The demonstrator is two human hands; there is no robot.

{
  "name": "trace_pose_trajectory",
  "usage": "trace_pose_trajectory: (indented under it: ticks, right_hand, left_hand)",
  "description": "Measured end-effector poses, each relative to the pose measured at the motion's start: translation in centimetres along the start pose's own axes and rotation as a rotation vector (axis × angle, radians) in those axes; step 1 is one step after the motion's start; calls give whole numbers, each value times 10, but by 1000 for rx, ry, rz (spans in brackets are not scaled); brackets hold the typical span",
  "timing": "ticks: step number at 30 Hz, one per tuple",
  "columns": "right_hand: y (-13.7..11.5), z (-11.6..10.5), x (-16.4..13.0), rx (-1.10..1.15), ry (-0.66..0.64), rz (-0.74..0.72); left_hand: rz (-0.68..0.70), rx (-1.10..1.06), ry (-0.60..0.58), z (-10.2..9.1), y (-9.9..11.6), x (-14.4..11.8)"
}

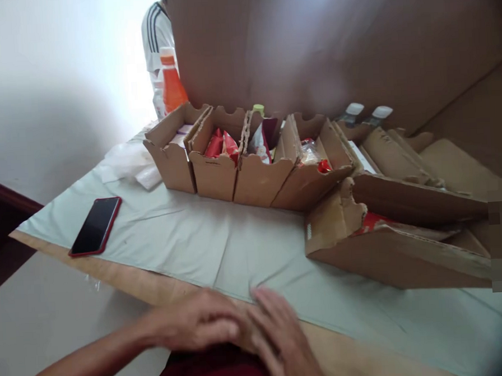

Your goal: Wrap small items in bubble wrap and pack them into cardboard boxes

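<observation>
Near the front edge of the table, my left hand (201, 319) is held low over my dark red clothing. Its fingers bend loosely toward my other hand, with nothing seen in them. My right hand (286, 343) lies just beside it, fingers stretched out and slightly apart, holding nothing visible. Motion blurs both hands, and whether their fingertips touch I cannot tell. Closest in front of them are the pale green tablecloth (203, 235) and the bare wooden table edge (155, 285).
Several cardboard bins (214, 178) stand in a row, holding red packets (222, 145) and other packages. Another cardboard bin (364, 260) angles forward at right. Left are a phone (96, 225), clear plastic bags (129, 163) and an orange bottle (172, 85). Behind stands a person (154, 39).
</observation>
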State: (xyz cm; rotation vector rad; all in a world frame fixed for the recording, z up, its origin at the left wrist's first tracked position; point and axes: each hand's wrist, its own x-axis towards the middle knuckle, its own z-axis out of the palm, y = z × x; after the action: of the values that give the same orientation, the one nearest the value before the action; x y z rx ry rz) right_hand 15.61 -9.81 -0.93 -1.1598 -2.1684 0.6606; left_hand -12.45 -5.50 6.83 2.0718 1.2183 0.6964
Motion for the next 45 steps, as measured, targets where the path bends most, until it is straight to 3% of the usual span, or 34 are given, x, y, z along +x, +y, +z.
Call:
trace_pose_trajectory:
  ticks: [3,5,8,10,13,17,23,26,29,33,38,41,45]
  right_hand:
    - [-42,11,28,351,-225,-87]
    - [-53,10,42,467,-204,-9]
    - [-49,8,54,477,-127,141]
    - [-42,7,56,488,-115,200]
    - [-34,8,54,540,-109,245]
    - [-32,9,51,587,-89,285]
    - [-27,10,52,612,-69,279]
    - [-25,11,53,624,-69,277]
    - [-26,10,52,624,-93,285]
    - [-31,7,53,609,-107,251]
    - [-30,-2,60,653,-182,372]
    - [-27,-8,66,722,-115,443]
    - [-26,-10,69,798,-6,361]
  left_hand:
    - [-84,48,284,-67,-39,12]
    - [-157,135,539,-112,-73,21]
    - [-257,264,783,-169,-126,37]
    - [-342,404,864,-194,-155,50]
    - [-415,477,854,-217,-182,73]
    - [-417,394,866,-238,-191,98]
    - [-426,224,1122,-276,-176,104]
    - [-391,140,1242,-283,-162,99]
    - [-345,26,1280,-275,-142,86]
    - [-281,-210,1118,-233,-105,50]
    - [-286,-383,849,-142,-63,18]
    - [-303,-488,715,-76,-44,20]
    - [-333,-730,513,4,-17,31]
